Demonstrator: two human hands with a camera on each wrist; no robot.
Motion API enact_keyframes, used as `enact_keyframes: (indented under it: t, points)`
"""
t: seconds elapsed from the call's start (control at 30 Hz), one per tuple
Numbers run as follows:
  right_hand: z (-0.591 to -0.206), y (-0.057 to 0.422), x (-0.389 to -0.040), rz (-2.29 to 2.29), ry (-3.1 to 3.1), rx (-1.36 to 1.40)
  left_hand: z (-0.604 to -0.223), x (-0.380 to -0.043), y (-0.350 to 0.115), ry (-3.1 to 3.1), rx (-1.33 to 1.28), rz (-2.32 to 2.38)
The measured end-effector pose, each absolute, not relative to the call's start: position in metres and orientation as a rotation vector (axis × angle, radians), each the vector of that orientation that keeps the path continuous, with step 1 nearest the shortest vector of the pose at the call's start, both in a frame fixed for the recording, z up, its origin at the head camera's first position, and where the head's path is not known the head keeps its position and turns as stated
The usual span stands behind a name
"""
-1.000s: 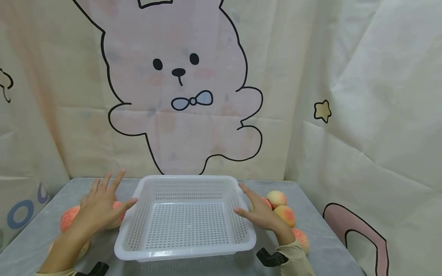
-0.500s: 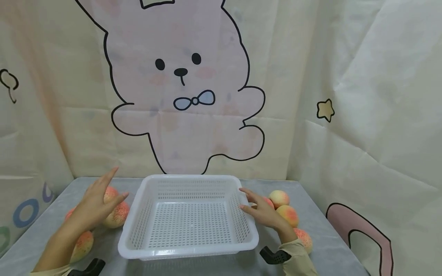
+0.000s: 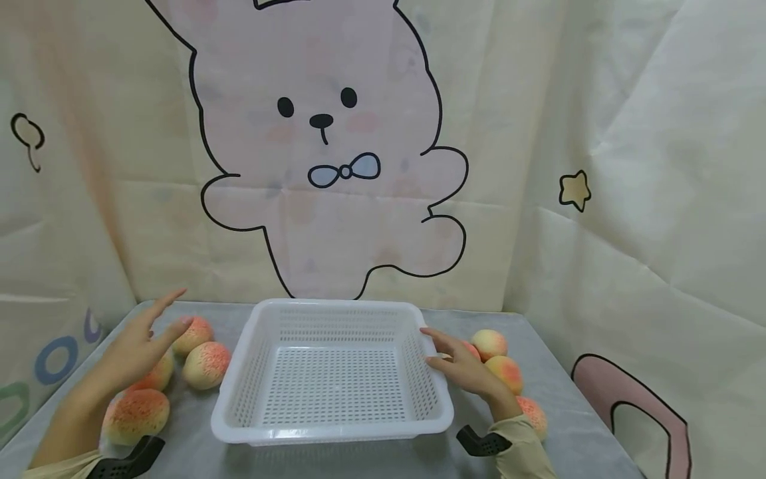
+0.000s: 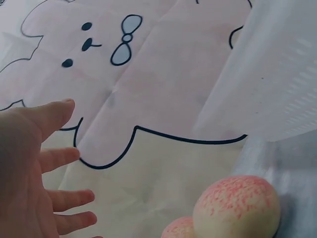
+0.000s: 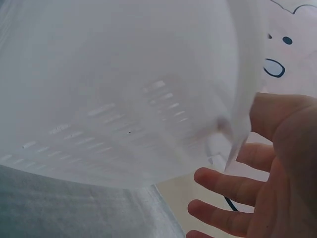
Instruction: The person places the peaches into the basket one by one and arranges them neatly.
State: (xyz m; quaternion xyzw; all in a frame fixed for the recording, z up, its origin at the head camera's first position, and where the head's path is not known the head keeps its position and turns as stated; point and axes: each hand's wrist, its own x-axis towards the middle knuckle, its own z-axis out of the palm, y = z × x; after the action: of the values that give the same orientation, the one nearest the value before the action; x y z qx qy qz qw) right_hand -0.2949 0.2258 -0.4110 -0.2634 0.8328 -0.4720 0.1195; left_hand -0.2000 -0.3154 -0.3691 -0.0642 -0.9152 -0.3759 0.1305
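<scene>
Both hands are showing in my head view: the left hand (image 3: 134,352) is hovering at the lower left with its fingers spread wide, holding nothing, while the right hand (image 3: 463,369) is resting at the right rim of the white basket (image 3: 329,432). I can't tell whether its thumb and finger are pinching that rim or only touching it. The basket is sitting upright on the grey table (image 3: 562,426), in the lower middle of the frame, its perforated floor bare.

What's worrying me is the loose peaches: the left cluster (image 3: 206,365) is lying close under the left hand, and a low sweep could be sending one rolling. The right cluster (image 3: 505,372) is crowding the right wrist and sleeve (image 3: 526,449), so an elbow-out move could be nudging those. If the right hand were leaning on the rim, I'd be expecting the light-looking basket to skid or tip.

As for blind spots, the right hand is covering most of one reddish peach, and the left is masking part of another. My left wrist view is cutting off a peach at the bottom edge; cloudy plastic is blurring the right fingertips.
</scene>
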Motion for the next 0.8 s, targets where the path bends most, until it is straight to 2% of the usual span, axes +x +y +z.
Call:
enact_keyframes:
  t: [0.3, 0.8]
  points:
    - [-0.408, 0.227, -0.294, -1.4, 2.367, -0.79, -0.368, -0.191, -0.35, -2.844, -0.058, -1.192]
    - [-0.41, 0.228, -0.296, -1.405, 2.337, -0.801, -0.398, -0.199, -0.392, -3.046, 0.142, -1.409]
